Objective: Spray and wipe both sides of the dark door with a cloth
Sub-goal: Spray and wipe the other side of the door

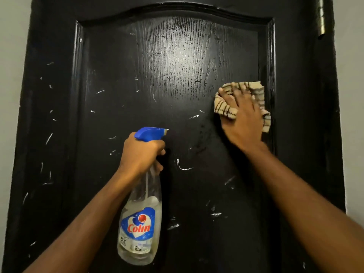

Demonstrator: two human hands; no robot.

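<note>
The dark door point(149, 79) fills the view, its raised arched panel glossy and flecked with pale scratch marks. My left hand point(140, 154) grips the neck of a clear spray bottle point(140, 223) with a blue trigger head, its nozzle pointing right at the panel's middle. A damp patch shows on the door just right of the nozzle. My right hand point(243, 119) presses a beige cloth with dark stripes point(224, 107) flat against the right side of the panel, fingers spread over it.
A brass hinge point(321, 20) sits at the door's top right edge. Pale grey wall point(11, 56) flanks the door on both sides.
</note>
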